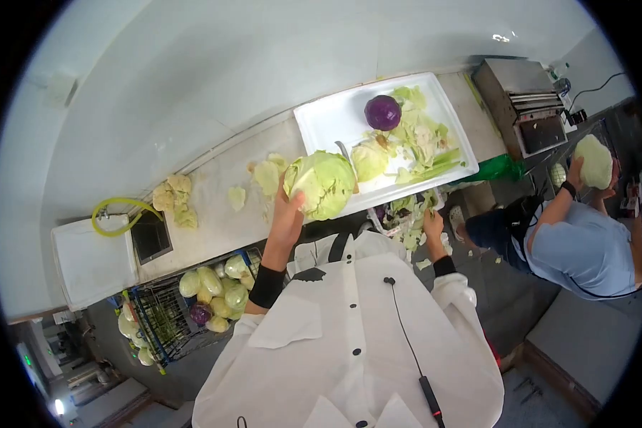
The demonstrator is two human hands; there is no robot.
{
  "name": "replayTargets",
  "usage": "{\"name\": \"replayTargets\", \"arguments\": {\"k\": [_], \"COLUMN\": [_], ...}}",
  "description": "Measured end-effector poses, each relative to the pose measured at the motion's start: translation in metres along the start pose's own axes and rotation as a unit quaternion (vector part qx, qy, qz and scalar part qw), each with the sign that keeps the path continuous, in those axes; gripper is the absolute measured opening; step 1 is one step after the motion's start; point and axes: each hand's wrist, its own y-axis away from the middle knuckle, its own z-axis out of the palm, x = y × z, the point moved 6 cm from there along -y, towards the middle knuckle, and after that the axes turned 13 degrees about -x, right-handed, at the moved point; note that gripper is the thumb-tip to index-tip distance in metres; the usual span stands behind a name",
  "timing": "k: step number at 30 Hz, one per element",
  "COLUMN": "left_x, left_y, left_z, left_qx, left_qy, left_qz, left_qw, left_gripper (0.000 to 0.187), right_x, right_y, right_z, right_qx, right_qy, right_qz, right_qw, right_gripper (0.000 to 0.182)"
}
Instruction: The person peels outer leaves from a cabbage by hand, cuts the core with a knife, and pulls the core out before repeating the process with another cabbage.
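The counter (pixel 210 230) runs across in front of me, and on it sits the white tray (pixel 315 127), its long side slanting up to my right. Nearer me and below the tray's near edge is a bin (pixel 376 222) with leaves (pixel 409 232) in and around it. The cabbage (pixel 322 187) is up in my left hand (pixel 289 212), in front of the tray's near left corner. It lies ahead and to the left of my right hand (pixel 432 227), well apart from it, so the left is much the nearer. The cabbage is close to round, so I find no clear long axis; a brownish patch on its right side, facing the tray, may be the stem end, though I can't be sure. My left fingers are spread wide and curved round its left side and underside, gripping it. My right hand is by the bin, fingers partly curled among the leaves; I can't tell whether it holds one. Smaller still, the red cabbage (pixel 383 113) sits at the tray's far side.
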Motion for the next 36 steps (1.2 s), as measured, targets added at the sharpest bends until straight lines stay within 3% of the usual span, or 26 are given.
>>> {"name": "replayTargets", "arguments": {"k": [2, 4, 6, 7, 9, 11, 12, 13, 14, 16, 18, 20, 22, 23, 25, 28, 30, 31, 32, 34, 35, 36], "left_x": [-0.003, -0.009, -0.011, -0.008, -0.004, -0.004, -0.003, -0.005, 0.000, 0.000, 0.007, 0.016, 0.019, 0.019, 0.021, 0.031, 0.029, 0.027, 0.029, 0.024, 0.022, 0.013], "left_y": [0.003, 0.007, 0.001, 0.001, -0.001, 0.002, 0.004, 0.005, 0.007, 0.005, 0.005, 0.003, 0.001, 0.001, 0.000, -0.002, -0.004, -0.006, -0.007, -0.010, -0.012, -0.013], "left_z": [0.001, -0.004, 0.003, 0.007, 0.008, 0.008, 0.006, 0.001, -0.001, 0.003, 0.006, 0.011, 0.017, 0.021, 0.030, 0.037, 0.038, 0.035, 0.032, 0.023, 0.022, 0.020], "left_qx": [0.003, 0.017, -0.018, -0.027, -0.038, -0.013, 0.006, 0.036, 0.050, 0.027, 0.037, 0.019, 0.004, -0.024, -0.052, -0.052, -0.123, -0.164, -0.159, -0.096, -0.095, -0.105], "left_qy": [0.003, -0.018, 0.002, 0.003, 0.001, -0.016, -0.028, -0.026, -0.033, -0.027, -0.028, -0.097, -0.093, -0.126, -0.166, -0.208, -0.180, -0.148, -0.151, -0.467, -0.467, -0.192], "left_qz": [-0.012, -0.038, -0.035, -0.038, -0.025, 0.004, 0.019, 0.018, 0.031, 0.028, 0.032, 0.049, 0.046, 0.044, 0.049, 0.067, 0.023, 0.036, 0.039, -0.069, -0.070, -0.090], "left_qw": [1.000, 0.999, 0.999, 0.999, 0.999, 1.000, 0.999, 0.999, 0.998, 0.999, 0.998, 0.994, 0.995, 0.991, 0.984, 0.975, 0.976, 0.975, 0.975, 0.876, 0.876, 0.971], "left_gripper": [0.085, 0.085, 0.086, 0.086, 0.088, 0.088, 0.088, 0.091, 0.091, 0.092, 0.095, 0.097, 0.101, 0.105, 0.111, 0.120, 0.130, 0.115, 0.115, 0.089, 0.089, 0.079], "right_x": [0.023, 0.081, 0.043, 0.039, 0.010, 0.011, 0.004, 0.022, -0.006, -0.035, -0.130, -0.209, -0.254, -0.259, -0.279, -0.291, -0.292, -0.292, -0.292, -0.291, -0.291, -0.291], "right_y": [-0.027, -0.095, -0.071, -0.060, -0.063, -0.069, -0.061, -0.075, -0.052, -0.034, 0.032, 0.093, 0.130, 0.136, 0.148, 0.153, 0.151, 0.149, 0.147, 0.144, 0.141, 0.140], "right_z": [0.011, 0.037, 0.030, 0.025, 0.018, 0.014, 0.010, 0.013, 0.012, 0.024, 0.039, 0.054, 0.070, 0.077, 0.080, 0.070, 0.070, 0.069, 0.069, 0.070, 0.070, 0.072], "right_qx": [-0.063, -0.056, -0.041, -0.038, 0.016, 0.070, 0.105, 0.132, 0.145, 0.013, -0.131, -0.295, -0.346, -0.337, -0.247, -0.289, -0.289, -0.293, -0.296, -0.312, -0.321, -0.329], "right_qy": [0.017, -0.010, 0.039, 0.037, 0.007, 0.050, 0.021, -0.014, -0.038, -0.140, -0.204, -0.261, -0.289, -0.289, -0.147, -0.186, -0.199, -0.197, -0.196, -0.186, -0.159, -0.133], "right_qz": [0.048, -0.059, 0.037, 0.047, 0.015, -0.004, 0.035, -0.026, -0.115, -0.178, -0.218, -0.290, -0.375, -0.375, -0.496, -0.435, -0.432, -0.440, -0.447, -0.436, -0.440, -0.443], "right_qw": [0.997, 0.997, 0.998, 0.997, 1.000, 0.996, 0.994, 0.991, 0.982, 0.974, 0.946, 0.872, 0.810, 0.814, 0.820, 0.832, 0.831, 0.826, 0.821, 0.823, 0.823, 0.823], "right_gripper": [0.050, 0.056, 0.074, 0.074, 0.066, 0.046, 0.034, 0.026, 0.023, 0.031, 0.043, 0.059, 0.066, 0.066, 0.080, 0.087, 0.093, 0.093, 0.094, 0.097, 0.097, 0.097]}}
